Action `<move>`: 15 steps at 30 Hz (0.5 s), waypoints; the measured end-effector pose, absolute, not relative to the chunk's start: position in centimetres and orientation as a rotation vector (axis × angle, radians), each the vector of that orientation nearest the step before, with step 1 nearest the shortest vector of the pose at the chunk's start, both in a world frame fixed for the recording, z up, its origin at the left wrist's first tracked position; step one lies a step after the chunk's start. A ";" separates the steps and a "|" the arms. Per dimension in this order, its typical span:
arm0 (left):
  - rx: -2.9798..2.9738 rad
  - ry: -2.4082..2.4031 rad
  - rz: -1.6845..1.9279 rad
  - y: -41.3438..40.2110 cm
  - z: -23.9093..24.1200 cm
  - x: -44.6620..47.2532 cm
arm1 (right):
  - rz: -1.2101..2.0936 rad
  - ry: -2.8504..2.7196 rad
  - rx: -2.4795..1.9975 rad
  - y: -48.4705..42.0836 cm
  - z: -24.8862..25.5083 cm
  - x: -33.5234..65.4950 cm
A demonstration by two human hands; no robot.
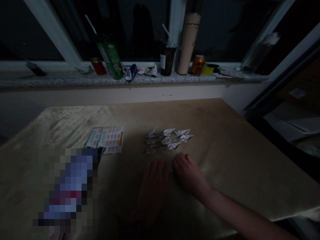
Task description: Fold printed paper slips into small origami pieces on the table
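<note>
My left hand (155, 176) lies on the table with its fingers stretched forward, dim and in shadow. Beside it, my right hand (185, 170) is closed, its fingers curled down at a small piece of printed paper (171, 166). That paper shows only as a sliver between the two hands; the rest is hidden. Just beyond them sit several small folded paper shapes (172, 145), pointed at the ends and made of printed paper, set close together in rows. Left of these lies a printed sheet (111, 141) with red and green blocks.
A yellowish cloth covers the table (212, 133). At the left is a pixelated blue-purple object (70, 183). The windowsill (140, 81) holds a green bottle (111, 60), a dark cup with a straw (167, 60), a tall pink flask (189, 43) and an orange can (198, 65).
</note>
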State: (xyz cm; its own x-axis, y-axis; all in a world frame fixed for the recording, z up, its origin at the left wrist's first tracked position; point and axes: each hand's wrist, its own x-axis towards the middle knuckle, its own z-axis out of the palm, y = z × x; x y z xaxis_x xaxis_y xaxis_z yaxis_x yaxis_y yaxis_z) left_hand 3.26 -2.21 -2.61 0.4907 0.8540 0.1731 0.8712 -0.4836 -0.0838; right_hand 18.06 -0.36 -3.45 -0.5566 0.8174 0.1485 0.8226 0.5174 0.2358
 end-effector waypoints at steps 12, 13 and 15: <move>-2.578 -1.562 -0.544 -7.8 -6.0 4.3 | -0.413 -2.700 -1.520 -0.3 -3.1 17.9; -2.567 -1.575 -0.545 -7.7 -6.1 4.3 | -0.417 -2.706 -1.519 -0.4 -3.1 17.9; -2.572 -1.584 -0.548 -7.4 -6.2 4.4 | -0.423 -2.708 -1.513 -0.4 -3.2 17.9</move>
